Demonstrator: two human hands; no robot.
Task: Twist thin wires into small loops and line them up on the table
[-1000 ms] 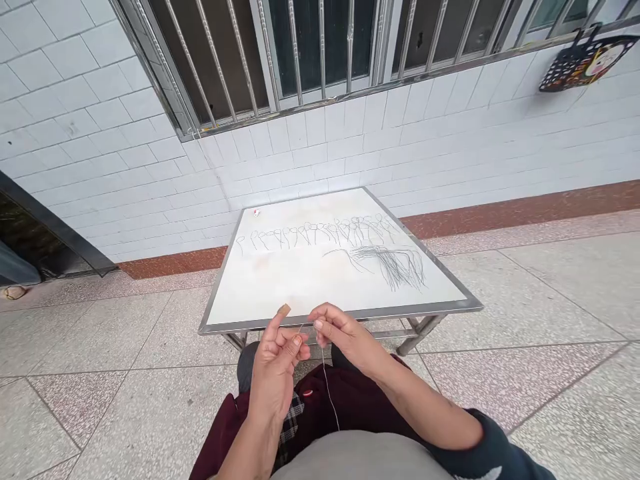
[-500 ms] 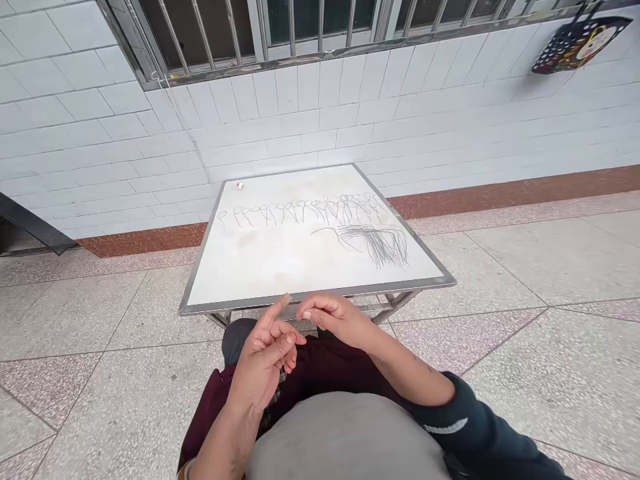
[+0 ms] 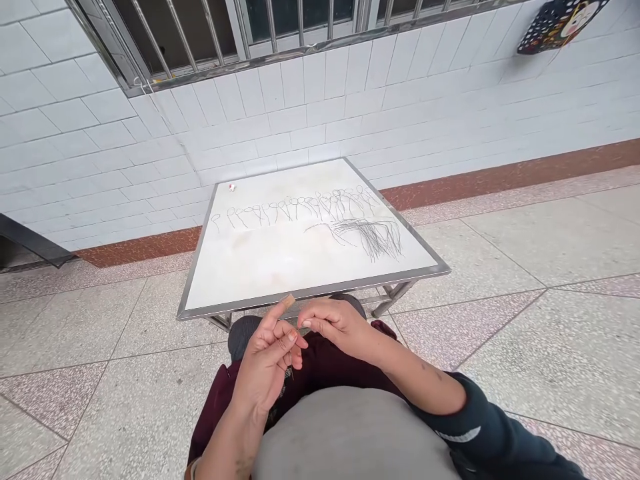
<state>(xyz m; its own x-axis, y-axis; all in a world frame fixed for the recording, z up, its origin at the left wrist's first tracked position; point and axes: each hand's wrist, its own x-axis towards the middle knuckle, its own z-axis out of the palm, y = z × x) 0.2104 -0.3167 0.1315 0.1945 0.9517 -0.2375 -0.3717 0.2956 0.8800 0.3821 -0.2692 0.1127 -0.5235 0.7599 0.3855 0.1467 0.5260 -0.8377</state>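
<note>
My left hand (image 3: 270, 352) is closed in a pinch, thumb against the middle fingers, on a thin wire (image 3: 293, 367). Only short bits of the wire show, one of them hanging below the fingers. The left index finger points forward, with a tan wrap on its tip. Close beside it, my right hand (image 3: 343, 328) pinches with thumb and index finger at the wire's upper part. Both hands are over my lap, just before the table's near edge. On the table lie a bundle of loose thin wires (image 3: 373, 239) and a row of wires with looped tops (image 3: 256, 213).
The white table (image 3: 225, 273) has a grey metal rim and metal legs. A small white-and-red item (image 3: 232, 188) lies at its far left corner. Behind stands a white tiled wall (image 3: 280, 123) with a barred window; a dotted bag (image 3: 555, 30) hangs at upper right.
The view has shifted a little. My right hand has come slightly closer to the left fingers, and a bit of wire now shows below the left hand.
</note>
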